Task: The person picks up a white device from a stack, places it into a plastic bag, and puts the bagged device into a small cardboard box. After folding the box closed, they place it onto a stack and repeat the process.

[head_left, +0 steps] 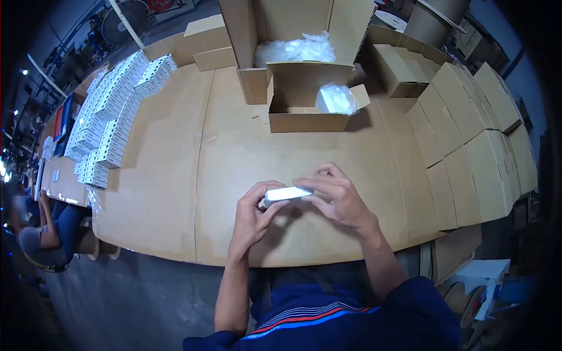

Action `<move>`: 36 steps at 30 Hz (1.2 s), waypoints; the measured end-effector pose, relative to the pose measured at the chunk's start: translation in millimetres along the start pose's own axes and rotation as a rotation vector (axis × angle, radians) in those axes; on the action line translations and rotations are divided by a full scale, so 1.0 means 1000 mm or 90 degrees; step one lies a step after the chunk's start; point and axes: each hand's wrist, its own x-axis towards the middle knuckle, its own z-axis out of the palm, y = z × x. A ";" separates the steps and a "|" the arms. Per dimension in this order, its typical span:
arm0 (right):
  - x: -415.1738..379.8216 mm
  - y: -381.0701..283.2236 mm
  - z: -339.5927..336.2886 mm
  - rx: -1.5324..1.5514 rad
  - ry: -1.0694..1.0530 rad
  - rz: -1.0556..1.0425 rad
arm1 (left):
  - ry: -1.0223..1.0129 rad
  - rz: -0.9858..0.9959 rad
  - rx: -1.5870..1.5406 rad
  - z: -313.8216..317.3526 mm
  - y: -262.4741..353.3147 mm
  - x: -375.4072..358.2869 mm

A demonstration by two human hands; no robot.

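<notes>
A small flat white box (287, 193) is held between both hands just above the cardboard-covered table (175, 193), near its front edge. My left hand (253, 217) grips the box's left end with thumb and fingers. My right hand (338, 198) covers its right end, fingers curled over the top. Beyond them stands a small open carton (304, 108) with a clear plastic bag (336, 99) inside.
A large open carton (293, 29) with plastic wrap stands at the back. Rows of small white boxes (111, 111) lie at the left. Several closed brown cartons (468, 128) line the right side. Another person (44, 234) sits at the far left.
</notes>
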 end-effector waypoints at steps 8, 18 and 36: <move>0.031 0.018 -0.042 -0.044 -0.136 -0.065 | -0.039 -0.040 -0.042 0.007 -0.001 0.038; 0.090 0.053 -0.049 -0.037 0.454 0.065 | 0.086 0.091 0.408 -0.020 -0.018 0.117; 0.112 0.103 -0.019 -0.334 0.342 0.126 | 0.135 0.178 0.489 -0.010 -0.037 0.130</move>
